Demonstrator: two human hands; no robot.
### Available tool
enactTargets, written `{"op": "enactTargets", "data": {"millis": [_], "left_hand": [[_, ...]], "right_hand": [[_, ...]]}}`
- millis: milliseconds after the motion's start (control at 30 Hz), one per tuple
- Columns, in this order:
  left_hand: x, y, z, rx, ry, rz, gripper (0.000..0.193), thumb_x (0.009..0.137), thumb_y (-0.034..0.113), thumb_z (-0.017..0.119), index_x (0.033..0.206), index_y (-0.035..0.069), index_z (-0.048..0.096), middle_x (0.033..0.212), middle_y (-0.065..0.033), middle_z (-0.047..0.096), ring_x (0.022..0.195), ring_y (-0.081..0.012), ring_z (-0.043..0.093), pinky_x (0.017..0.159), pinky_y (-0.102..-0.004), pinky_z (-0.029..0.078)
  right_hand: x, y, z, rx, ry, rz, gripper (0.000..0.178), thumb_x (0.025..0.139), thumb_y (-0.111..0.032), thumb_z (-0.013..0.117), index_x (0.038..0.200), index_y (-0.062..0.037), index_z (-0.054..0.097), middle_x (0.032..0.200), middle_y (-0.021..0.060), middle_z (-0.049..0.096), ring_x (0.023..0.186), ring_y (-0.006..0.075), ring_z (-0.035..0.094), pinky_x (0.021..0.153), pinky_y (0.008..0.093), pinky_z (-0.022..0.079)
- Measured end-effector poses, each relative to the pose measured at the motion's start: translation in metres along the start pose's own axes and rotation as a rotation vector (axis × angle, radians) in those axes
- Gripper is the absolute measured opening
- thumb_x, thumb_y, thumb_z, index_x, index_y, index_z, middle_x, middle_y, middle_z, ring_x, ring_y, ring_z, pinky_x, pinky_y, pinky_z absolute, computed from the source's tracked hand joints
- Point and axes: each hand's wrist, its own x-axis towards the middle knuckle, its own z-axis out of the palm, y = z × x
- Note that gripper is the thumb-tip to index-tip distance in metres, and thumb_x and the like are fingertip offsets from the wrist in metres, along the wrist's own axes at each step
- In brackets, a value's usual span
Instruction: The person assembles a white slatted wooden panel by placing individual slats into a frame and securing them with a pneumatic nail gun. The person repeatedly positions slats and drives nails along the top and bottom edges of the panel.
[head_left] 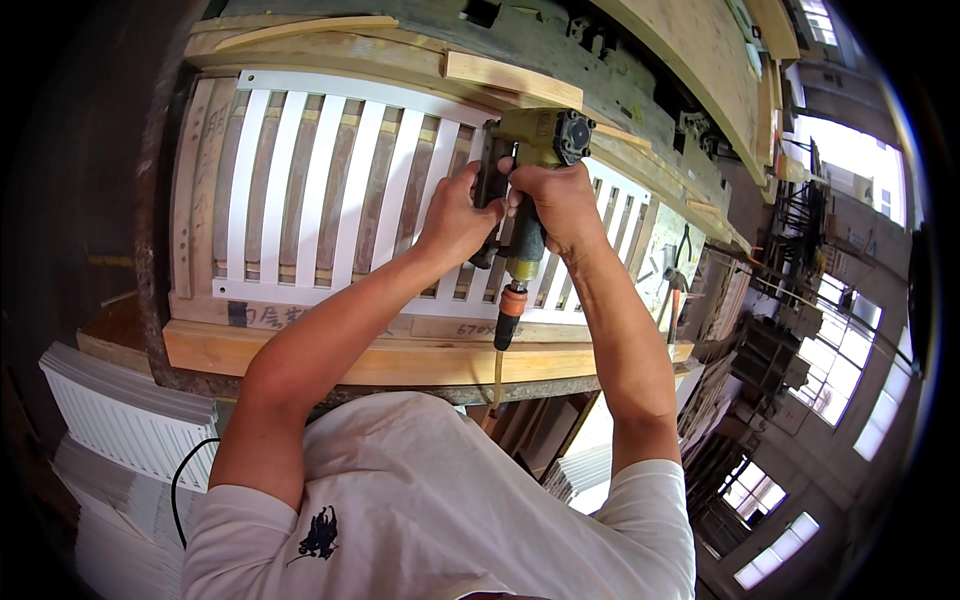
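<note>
My right hand [556, 207] is wrapped round the handle of a pneumatic nail gun [545, 135] with a yellowish body and a dark head cap. An orange and black fitting [511, 312] joins an air hose [498, 375] to the handle's lower end. Close against the gun's dark magazine [487, 190], my left hand [460, 218] has its thumb and fingers curled around its side. Beneath the gun lies a white slatted frame [340, 190], its slats running between two long rails. The gun's nose is hidden.
The frame rests in a wooden jig [195, 200] on a bench, with a timber bar [390, 365] along the near edge. Loose wood strips [512, 78] lie at the far side. A hammer [673, 290] is at right. Stacked white slatted panels [125, 405] stand at lower left.
</note>
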Motion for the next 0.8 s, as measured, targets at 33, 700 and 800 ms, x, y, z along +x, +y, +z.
{"op": "enactTargets", "data": {"millis": [33, 700, 800], "left_hand": [[0.001, -0.002, -0.003, -0.002, -0.008, -0.032, 0.033, 0.084, 0.002, 0.067, 0.114, -0.003, 0.054, 0.087, -0.0016, 0.065, 0.082, -0.0065, 0.059, 0.076, -0.0241, 0.049], [-0.004, 0.015, -0.002, -0.089, 0.000, -0.050, 0.028, 0.082, 0.009, 0.068, 0.105, -0.003, 0.056, 0.080, -0.0068, 0.065, 0.074, -0.0133, 0.061, 0.069, -0.0276, 0.049], [-0.001, 0.011, -0.001, -0.070, 0.020, -0.013, 0.028, 0.080, 0.010, 0.070, 0.101, -0.003, 0.057, 0.077, -0.0107, 0.067, 0.072, -0.0185, 0.065, 0.067, -0.0312, 0.050]], "right_hand": [[-0.001, -0.003, 0.004, 0.013, -0.001, 0.000, 0.020, 0.073, 0.002, 0.060, 0.091, 0.0090, 0.063, 0.065, 0.0096, 0.059, 0.052, 0.0162, 0.055, 0.050, 0.0294, 0.046], [-0.007, -0.008, 0.006, -0.103, 0.053, 0.007, 0.011, 0.077, -0.004, 0.064, 0.079, 0.0064, 0.065, 0.060, 0.0079, 0.060, 0.051, 0.0146, 0.056, 0.049, 0.0279, 0.044], [-0.003, -0.002, 0.006, -0.087, 0.058, -0.013, 0.012, 0.078, -0.005, 0.066, 0.076, 0.0060, 0.065, 0.058, 0.0078, 0.059, 0.049, 0.0144, 0.055, 0.047, 0.0282, 0.044]]}}
